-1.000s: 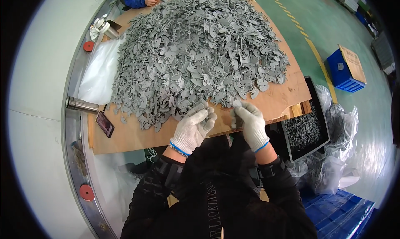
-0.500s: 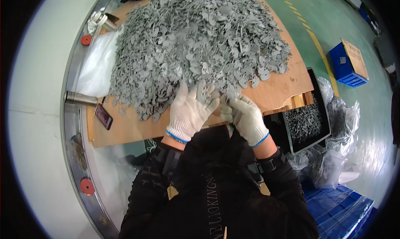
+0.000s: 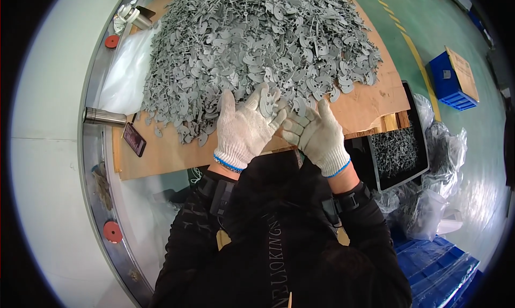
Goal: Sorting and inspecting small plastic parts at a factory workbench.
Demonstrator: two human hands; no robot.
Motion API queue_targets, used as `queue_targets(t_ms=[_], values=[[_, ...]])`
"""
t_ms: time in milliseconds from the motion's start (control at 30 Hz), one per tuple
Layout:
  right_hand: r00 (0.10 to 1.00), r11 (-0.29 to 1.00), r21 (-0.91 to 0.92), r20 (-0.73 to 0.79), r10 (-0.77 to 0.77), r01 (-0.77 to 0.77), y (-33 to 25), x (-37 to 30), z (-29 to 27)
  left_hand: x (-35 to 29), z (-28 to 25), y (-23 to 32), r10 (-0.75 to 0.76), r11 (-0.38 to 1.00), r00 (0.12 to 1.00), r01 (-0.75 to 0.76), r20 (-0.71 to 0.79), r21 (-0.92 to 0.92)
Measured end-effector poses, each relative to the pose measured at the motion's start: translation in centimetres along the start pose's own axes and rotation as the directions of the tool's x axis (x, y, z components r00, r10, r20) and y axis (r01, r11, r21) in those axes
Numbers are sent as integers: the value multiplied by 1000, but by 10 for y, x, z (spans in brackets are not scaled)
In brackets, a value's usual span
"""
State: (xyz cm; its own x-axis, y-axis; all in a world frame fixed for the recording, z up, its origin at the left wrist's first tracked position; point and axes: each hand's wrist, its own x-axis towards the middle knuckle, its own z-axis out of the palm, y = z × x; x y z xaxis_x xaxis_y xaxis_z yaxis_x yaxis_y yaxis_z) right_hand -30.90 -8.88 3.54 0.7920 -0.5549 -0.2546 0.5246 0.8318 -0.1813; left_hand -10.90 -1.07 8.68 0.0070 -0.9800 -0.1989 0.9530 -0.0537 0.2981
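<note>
My left hand (image 3: pixel 242 126), in a white knit glove with a blue cuff edge, is palm up at the near edge of a big heap of grey parts (image 3: pixel 241 50). A flat, curved grey piece (image 3: pixel 267 103) rests in its bent fingers, with the thumb held apart. Beside it, my right hand (image 3: pixel 321 136), gloved alike, is turned palm up. Its thumb stands away from loosely bent fingers, and its palm looks bare. Another curved grey piece (image 3: pixel 299 106) lies just beyond its fingertips; whether they touch is unclear. The two hands' fingertips nearly meet.
Brown board (image 3: pixel 166 166) covers the table. At left are a phone (image 3: pixel 133 140), a steel flask (image 3: pixel 104 117) and clear plastic sheeting (image 3: pixel 127 77). A black bin (image 3: pixel 399 182) of small grey parts stands low at right, near plastic bags (image 3: pixel 448 152) and a blue crate (image 3: pixel 453 80).
My right hand has gone from a pinch on a grey piece to spread thumb and loosened fingers. My left hand still carries its piece, and the view has shifted slightly.
</note>
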Motion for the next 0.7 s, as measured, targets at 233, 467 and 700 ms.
queue_targets(t_ms=[233, 467, 700], values=[[1000, 1000, 20, 20, -3, 3, 0, 3, -2, 0, 6, -1, -5, 1000, 1000, 4, 28, 9], [1000, 998, 62, 23, 12, -13, 0, 3, 4, 1, 4, 1, -35, 998, 997, 39, 74, -53], [999, 999, 31, 44, 23, -25, 0, 6, -6, -1, 14, -3, 0, 1000, 1000, 1, -31, 31]])
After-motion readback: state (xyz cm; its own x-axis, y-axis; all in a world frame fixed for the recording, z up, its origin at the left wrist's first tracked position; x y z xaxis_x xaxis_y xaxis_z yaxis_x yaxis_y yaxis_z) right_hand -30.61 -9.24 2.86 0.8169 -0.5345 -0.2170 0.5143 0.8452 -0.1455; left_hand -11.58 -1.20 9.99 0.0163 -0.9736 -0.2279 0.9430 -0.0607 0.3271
